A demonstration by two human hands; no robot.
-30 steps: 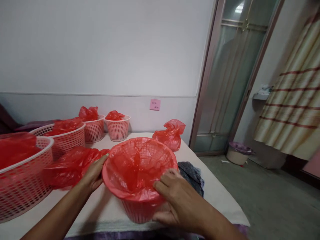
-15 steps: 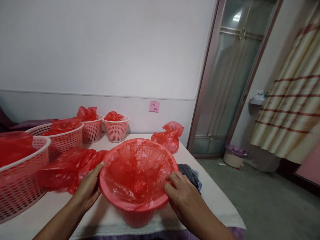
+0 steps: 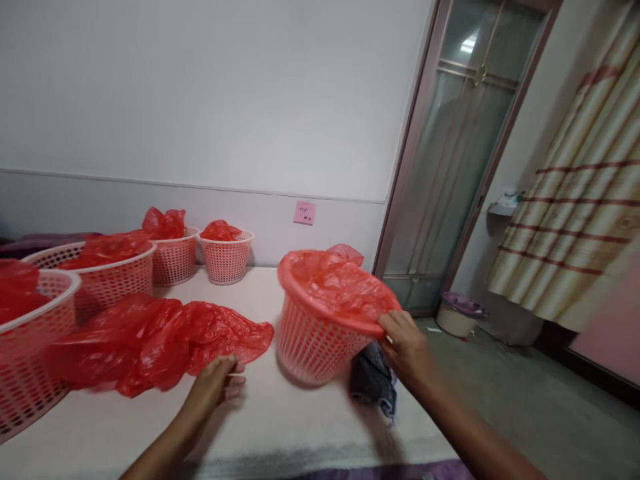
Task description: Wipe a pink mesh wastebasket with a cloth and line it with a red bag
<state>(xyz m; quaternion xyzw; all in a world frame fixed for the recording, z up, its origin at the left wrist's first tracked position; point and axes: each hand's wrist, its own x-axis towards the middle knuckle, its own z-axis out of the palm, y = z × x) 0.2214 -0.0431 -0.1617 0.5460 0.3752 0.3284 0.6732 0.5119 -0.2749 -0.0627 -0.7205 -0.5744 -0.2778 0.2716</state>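
Note:
A pink perforated basket (image 3: 315, 340), lined with a red plastic bag (image 3: 345, 287), stands tilted on the white-covered table (image 3: 260, 433). My right hand (image 3: 405, 337) grips its rim on the right side, fingers over the edge. My left hand (image 3: 217, 387) is off the basket, left of it and low over the table, its fingers curled; it is blurred, and whether it holds anything cannot be made out. Crumpled red plastic bags (image 3: 165, 340) lie just beyond my left hand. A dark cloth (image 3: 374, 383) lies partly behind the basket on the right.
Several pink baskets with red bags, such as one small basket (image 3: 227, 260), stand along the left and back. Another red bag (image 3: 347, 253) shows behind the held basket. A pink note (image 3: 305, 213) is on the wall. A bin (image 3: 457, 317) stands on the floor at the right.
The lined basket has moved right and away, and is now tilted. My left hand has let go of its rim; my right hand still holds it.

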